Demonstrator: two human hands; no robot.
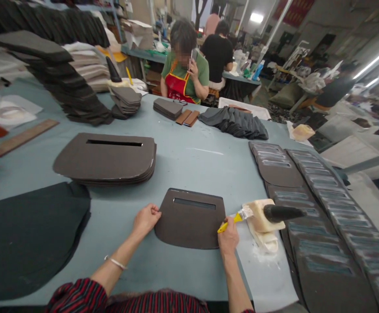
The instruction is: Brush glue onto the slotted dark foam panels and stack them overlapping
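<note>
A dark brown panel with a long slot (pixel 189 226) lies flat on the blue-green table in front of me. My left hand (pixel 147 218) pinches its left edge between thumb and fingers. At the opposite edge, my right hand (pixel 228 237) grips a yellow-handled paintbrush (pixel 233 221), its fingers also touching the panel's right side. The brush's bristles are whitish and point right, toward a cream-coloured glue container (pixel 257 213) with a black cone-shaped top (pixel 282 213). White residue marks the sheet beneath that container.
Stacked slotted panels (pixel 108 163) sit at left, beside dark green-black sheets (pixel 29 239). Overlapping panels with white-smeared slots (pixel 333 248) cover the right side. Dark pieces (pixel 235 121) and a wooden strip (pixel 24 137) lie farther back. Across the table a person in a red apron (pixel 184 74) holds a phone.
</note>
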